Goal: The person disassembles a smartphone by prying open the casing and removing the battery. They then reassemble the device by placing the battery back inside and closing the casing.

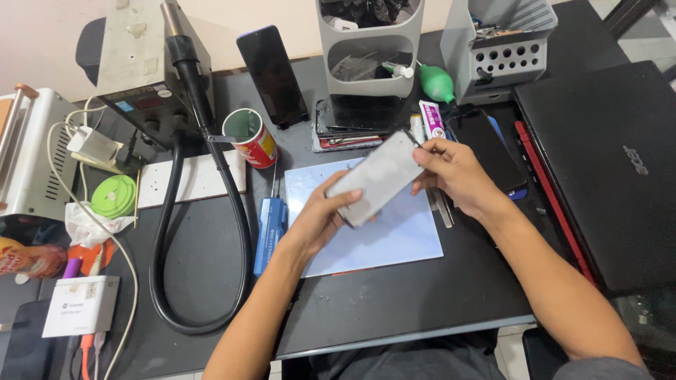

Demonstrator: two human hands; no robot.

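Note:
Both my hands hold a smartphone (375, 176) above a pale blue work mat (405, 232), its grey glossy face turned up and tilted. My left hand (318, 219) grips the phone's near lower end, thumb on top. My right hand (454, 171) pinches the far upper corner with its fingertips. A blue-handled tool (269, 232) lies just left of the mat, beside my left wrist. Metal tweezers (441, 207) lie on the mat's right edge under my right hand.
A closed black laptop (612, 169) fills the right. A dark phone (493, 151) lies by my right hand; another (272, 77) leans upright at the back. A red cup (251, 137), a hot-air station (148, 63) with a black hose (165, 246), grey organisers (370, 49) and a stack of phones (352, 127) crowd the back.

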